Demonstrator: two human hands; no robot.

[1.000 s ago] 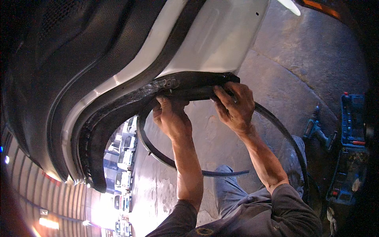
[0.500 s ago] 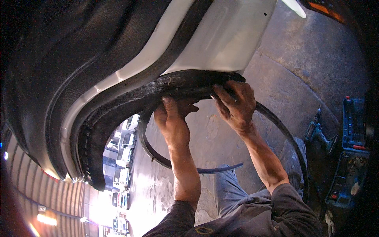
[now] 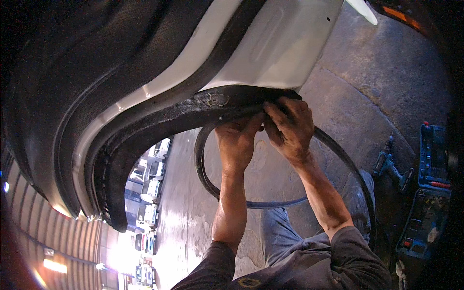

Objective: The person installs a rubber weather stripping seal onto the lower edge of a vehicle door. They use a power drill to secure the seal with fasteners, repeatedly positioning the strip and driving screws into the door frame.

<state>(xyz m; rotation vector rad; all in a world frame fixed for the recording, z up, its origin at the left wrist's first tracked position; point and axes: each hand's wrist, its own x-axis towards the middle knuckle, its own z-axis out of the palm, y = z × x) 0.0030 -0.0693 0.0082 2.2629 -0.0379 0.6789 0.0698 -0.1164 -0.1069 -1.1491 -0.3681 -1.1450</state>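
A long black rubber strip (image 3: 345,155) hangs in loops beneath the lower edge of a black curved trim piece (image 3: 159,115). That trim runs along a white vehicle body panel (image 3: 270,58). My left hand (image 3: 237,142) is closed on the strip just under the trim's edge, its fingertips partly hidden. Close beside it, my right hand (image 3: 292,126) has bent fingers pinching the strip against the trim's right end. One length curves down past my right forearm; another loop hangs left of my left wrist and passes behind it.
A cordless drill (image 3: 390,166) lies on the concrete floor (image 3: 357,104) to the right. Next to it sits an open blue tool case (image 3: 431,159), with pliers (image 3: 401,274) below. Large black mouldings (image 3: 106,63) fill the upper left. Parked vehicles (image 3: 151,186) stand in the background.
My left hand has slid right along the trim's edge, close to my right hand. The hanging loop shifted right with it. My right hand has barely moved.
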